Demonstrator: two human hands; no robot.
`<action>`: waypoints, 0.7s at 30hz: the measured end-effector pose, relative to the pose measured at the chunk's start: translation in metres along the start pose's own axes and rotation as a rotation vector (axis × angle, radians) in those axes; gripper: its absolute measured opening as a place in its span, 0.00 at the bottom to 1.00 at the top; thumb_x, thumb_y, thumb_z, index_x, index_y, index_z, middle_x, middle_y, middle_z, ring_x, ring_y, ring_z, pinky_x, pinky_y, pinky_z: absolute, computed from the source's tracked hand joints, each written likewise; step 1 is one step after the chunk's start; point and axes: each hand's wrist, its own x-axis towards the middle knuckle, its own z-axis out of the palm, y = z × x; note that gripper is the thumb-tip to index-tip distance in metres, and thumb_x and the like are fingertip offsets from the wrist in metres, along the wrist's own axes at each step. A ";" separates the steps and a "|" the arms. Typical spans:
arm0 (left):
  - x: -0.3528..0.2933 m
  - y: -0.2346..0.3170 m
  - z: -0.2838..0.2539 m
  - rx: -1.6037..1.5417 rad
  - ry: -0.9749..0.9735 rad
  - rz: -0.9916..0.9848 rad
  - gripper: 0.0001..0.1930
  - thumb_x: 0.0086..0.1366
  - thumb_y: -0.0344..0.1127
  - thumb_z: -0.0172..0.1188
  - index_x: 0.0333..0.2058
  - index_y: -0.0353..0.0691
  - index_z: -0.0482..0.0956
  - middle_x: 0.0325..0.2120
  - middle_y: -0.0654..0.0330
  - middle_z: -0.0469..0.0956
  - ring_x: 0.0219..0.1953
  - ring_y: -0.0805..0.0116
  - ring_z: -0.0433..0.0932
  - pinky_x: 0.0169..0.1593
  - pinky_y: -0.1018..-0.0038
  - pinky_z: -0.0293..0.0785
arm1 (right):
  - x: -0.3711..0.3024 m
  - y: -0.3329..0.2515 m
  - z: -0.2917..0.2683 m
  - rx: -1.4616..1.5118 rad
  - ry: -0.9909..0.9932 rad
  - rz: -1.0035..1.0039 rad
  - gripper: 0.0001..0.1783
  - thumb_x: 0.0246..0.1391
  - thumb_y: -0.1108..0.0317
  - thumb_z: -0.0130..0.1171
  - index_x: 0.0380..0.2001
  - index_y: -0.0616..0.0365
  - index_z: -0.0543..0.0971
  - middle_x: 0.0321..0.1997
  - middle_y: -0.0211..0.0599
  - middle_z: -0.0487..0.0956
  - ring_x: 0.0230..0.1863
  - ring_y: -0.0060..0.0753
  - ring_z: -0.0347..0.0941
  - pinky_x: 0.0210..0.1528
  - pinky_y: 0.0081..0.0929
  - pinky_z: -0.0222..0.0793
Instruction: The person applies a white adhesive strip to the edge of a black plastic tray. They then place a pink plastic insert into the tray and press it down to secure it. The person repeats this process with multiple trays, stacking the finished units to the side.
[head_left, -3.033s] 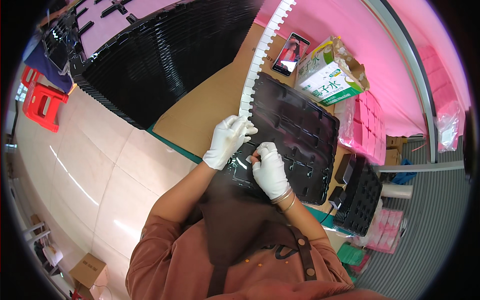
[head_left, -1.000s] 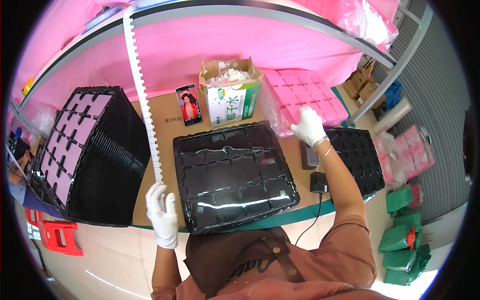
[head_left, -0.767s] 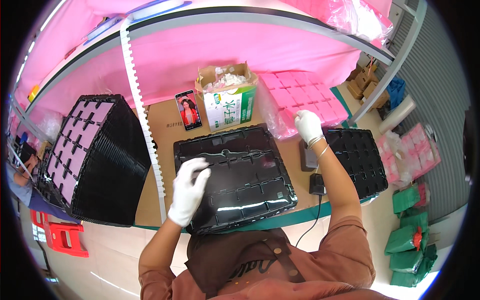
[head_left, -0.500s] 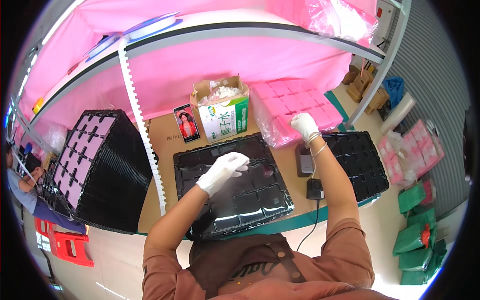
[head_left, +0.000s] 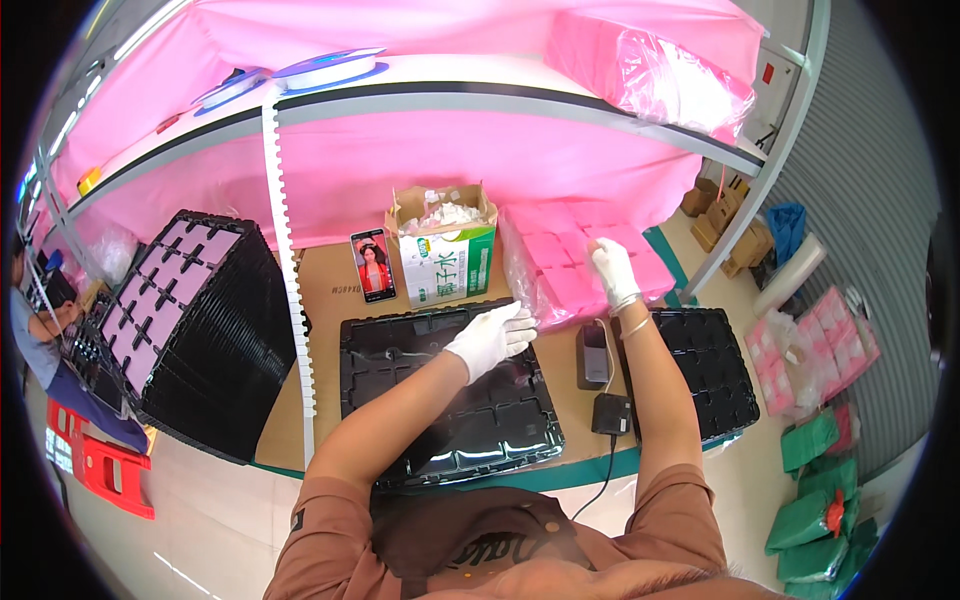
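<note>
My left hand (head_left: 493, 338), in a white glove, reaches over the black plastic tray (head_left: 470, 410) in front of me. Its fingers are stretched out to the right, their tips beside the clear wrapping of a pink stack of blocks (head_left: 560, 255). Nothing shows in that hand. On the right side of the same pink stack is my gloved right hand (head_left: 614, 274), its fingers bent and close together. Whether anything is between them is hidden. A second black tray (head_left: 700, 375) lies under and beside my right forearm.
A tall stack of black trays with lilac inserts (head_left: 215, 345) stands at the left. Behind the tray are a phone (head_left: 373, 267) and an open carton (head_left: 445, 265) of white scraps. A grey box (head_left: 592, 355) and a black adapter (head_left: 611, 413) sit between the trays. Someone works at far left.
My left hand has moved right and its fingers have straightened toward the pink stack. My right hand stays at that stack, turned more upright. The whole view has shifted slightly.
</note>
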 end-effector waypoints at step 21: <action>-0.207 -0.014 -0.115 0.469 0.671 0.074 0.12 0.62 0.39 0.64 0.38 0.36 0.80 0.28 0.60 0.80 0.23 0.70 0.79 0.29 0.75 0.75 | -0.180 -0.109 0.079 -0.179 -0.275 -0.005 0.09 0.53 0.63 0.57 0.30 0.55 0.82 0.34 0.45 0.80 0.38 0.52 0.78 0.43 0.42 0.74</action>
